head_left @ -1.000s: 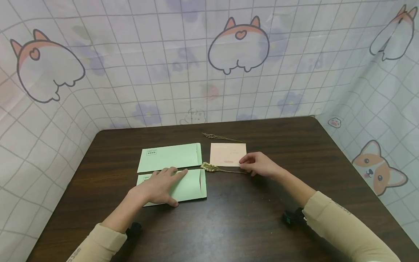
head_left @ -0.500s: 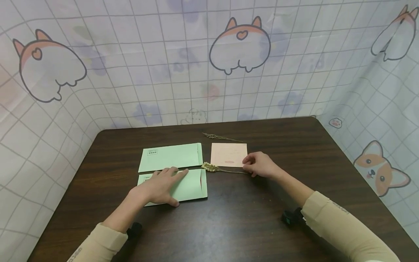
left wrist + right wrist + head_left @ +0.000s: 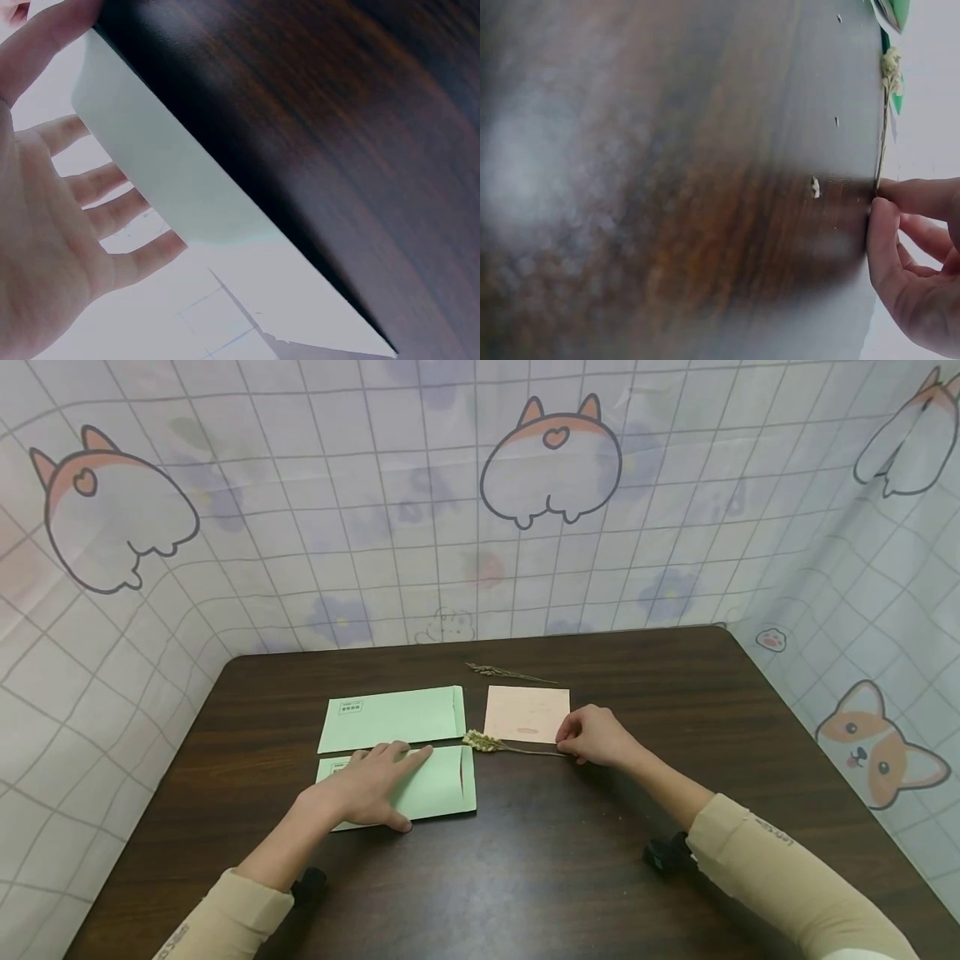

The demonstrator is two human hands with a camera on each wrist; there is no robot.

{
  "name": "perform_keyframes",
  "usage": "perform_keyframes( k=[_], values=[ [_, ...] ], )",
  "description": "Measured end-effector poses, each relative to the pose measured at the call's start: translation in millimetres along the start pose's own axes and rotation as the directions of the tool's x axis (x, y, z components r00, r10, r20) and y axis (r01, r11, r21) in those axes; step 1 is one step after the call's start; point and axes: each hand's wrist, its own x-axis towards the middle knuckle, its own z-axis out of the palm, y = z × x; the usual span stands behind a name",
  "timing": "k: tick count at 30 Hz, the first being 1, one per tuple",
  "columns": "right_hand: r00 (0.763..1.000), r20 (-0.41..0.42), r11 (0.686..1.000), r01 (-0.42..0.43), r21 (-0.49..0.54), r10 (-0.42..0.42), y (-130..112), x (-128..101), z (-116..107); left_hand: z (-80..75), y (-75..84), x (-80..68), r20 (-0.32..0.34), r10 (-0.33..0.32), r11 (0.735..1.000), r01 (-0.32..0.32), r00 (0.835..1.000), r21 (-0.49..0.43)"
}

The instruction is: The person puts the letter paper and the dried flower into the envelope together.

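My left hand (image 3: 369,787) lies with spread fingers over the lower green envelope (image 3: 435,789), hiding much of its left part. In the left wrist view, its fingers reach along the envelope's raised edge (image 3: 169,165). At the front right corner of a pale pink card (image 3: 527,712), my right hand (image 3: 600,737) pinches the stem end of a dried flower sprig (image 3: 482,742) between thumb and forefinger. The right wrist view shows the thin stem (image 3: 882,146) running from those fingertips to the pale flower head (image 3: 892,64), close to the tabletop.
An upper green envelope (image 3: 397,718) lies just behind the lower one. Behind the pink card is a second, thinner dried sprig (image 3: 495,672). Small crumbs (image 3: 815,187) dot the dark wooden table (image 3: 525,877). A patterned curtain (image 3: 420,568) surrounds the table's back and sides.
Compared with a second ago, my right hand sits very slightly farther right at the stem's end. My left hand keeps its place on the lower envelope.
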Motion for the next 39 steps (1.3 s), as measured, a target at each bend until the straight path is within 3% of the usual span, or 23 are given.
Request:
perform_keyframes(
  k=[16,31,39],
  values=[
    [0.998,0.039,0.999,0.047,0.007,-0.047,-0.4,4.5,4.5,0.6,-0.7,1.7,-0.003,-0.001,1.0,0.001,1.0,0.004],
    [0.98,0.12,0.984,0.168,-0.064,-0.159,-3.7,4.1,2.4,0.5,-0.2,0.5,0.001,-0.001,1.0,0.001,1.0,0.004],
    [0.982,0.111,0.983,0.161,-0.083,-0.151,-6.8,3.4,4.8,-0.4,-0.7,0.3,-0.004,0.003,1.0,-0.003,1.0,0.009]
  ],
)
